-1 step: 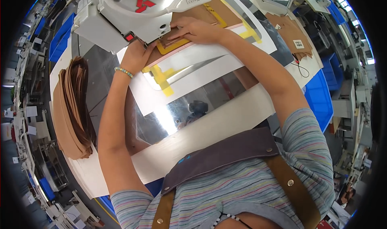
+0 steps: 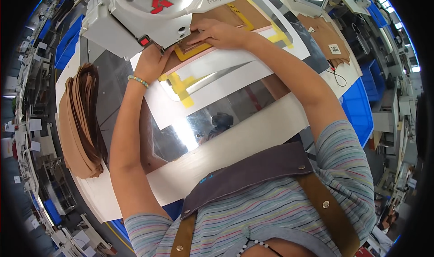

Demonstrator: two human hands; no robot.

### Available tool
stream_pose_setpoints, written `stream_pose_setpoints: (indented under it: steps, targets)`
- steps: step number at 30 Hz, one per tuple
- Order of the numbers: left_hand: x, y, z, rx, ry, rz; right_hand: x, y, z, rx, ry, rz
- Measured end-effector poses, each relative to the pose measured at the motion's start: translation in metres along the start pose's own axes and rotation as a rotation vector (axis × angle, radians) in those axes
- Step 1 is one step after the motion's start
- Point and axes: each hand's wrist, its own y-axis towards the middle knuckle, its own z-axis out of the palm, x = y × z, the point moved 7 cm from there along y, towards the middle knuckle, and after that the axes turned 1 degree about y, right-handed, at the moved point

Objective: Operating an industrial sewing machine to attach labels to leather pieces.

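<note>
My right hand [image 2: 221, 34] lies open on a brown leather-like piece [image 2: 212, 16], its fingers stretched toward the sewing machine head [image 2: 144, 17]. Beneath those fingers is a yellow-edged template [image 2: 192, 54] with a brown panel in it. On the near left side of the machine head, my left hand [image 2: 151, 63] presses down beside the template's left end. Its thumb is stretched out toward the template, while the machine head hides most of the other fingers. The needle area is hidden too. A white sheet [image 2: 162, 113] with yellow tape [image 2: 183, 92] lies under the template.
A stack of folded brown pieces [image 2: 81, 121] stands on the table at the left. More brown pieces [image 2: 327, 40] with a white label lie at the far right. Blue bins [image 2: 357, 110] flank the table. A shiny clear plate [image 2: 176, 141] covers the near table.
</note>
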Motion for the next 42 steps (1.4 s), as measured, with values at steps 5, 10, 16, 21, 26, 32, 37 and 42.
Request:
stream_pose_setpoints:
  steps: [5,10,16,21,26,32,37,42]
  targets:
    - [0.012,-0.018,-0.019,-0.24,0.034,0.052,0.005,0.002,0.005,-0.02,-0.063,-0.052]
    - [0.003,-0.01,-0.022,-0.144,0.023,-0.145,0.003,-0.007,-0.003,-0.019,-0.07,-0.128]
    - [0.069,-0.027,-0.015,-0.237,0.152,-0.131,0.016,0.005,0.012,-0.13,-0.087,-0.241]
    - [-0.014,0.014,0.017,-0.063,0.165,0.19,-0.012,-0.01,0.005,-0.165,0.041,-0.111]
    - [-0.045,0.024,0.013,0.038,0.409,0.25,-0.003,-0.009,0.005,-0.083,0.027,-0.162]
    - [-0.044,0.029,0.016,0.039,0.363,0.198,-0.002,-0.01,0.003,-0.11,0.033,-0.154]
    - [-0.03,0.031,0.014,0.027,0.251,0.139,-0.006,-0.007,0.007,-0.053,0.015,-0.118]
    - [-0.017,0.035,0.003,0.024,0.076,0.18,-0.006,-0.001,0.009,-0.052,-0.009,-0.125]
